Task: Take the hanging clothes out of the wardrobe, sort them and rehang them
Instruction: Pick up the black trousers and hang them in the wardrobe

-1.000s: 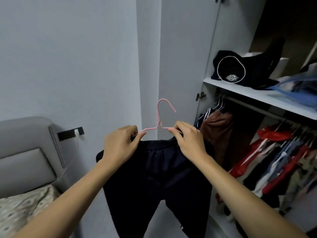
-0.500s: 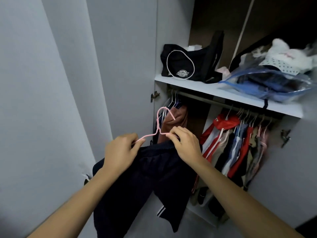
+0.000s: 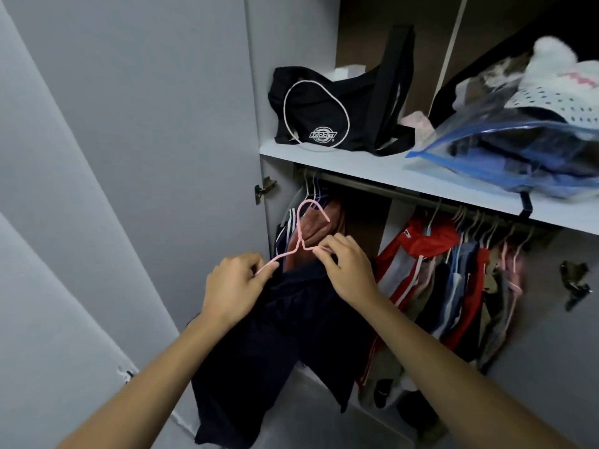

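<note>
Now | both hands (image 3: pixel 288 280) pinch pink hanger (image 3: pixel 303 236) | dark shorts (image 3: pixel 278 345) hang beneath

A dark gap is lying open on the rail (image 3: pixel 366 186) between the brown garment (image 3: pixel 319 228) and the red jacket (image 3: pixel 424 241). The shelf (image 3: pixel 372 166) is capping it above; packed clothes (image 3: pixel 470 286) are crowding the right.

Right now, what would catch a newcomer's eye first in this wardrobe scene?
Front and centre, the left hand and right hand pinch a pink hanger carrying dark trousers. Behind, at right, bright red and striped clothes crowd the rail. Above, a black bag sits on the shelf.
</note>
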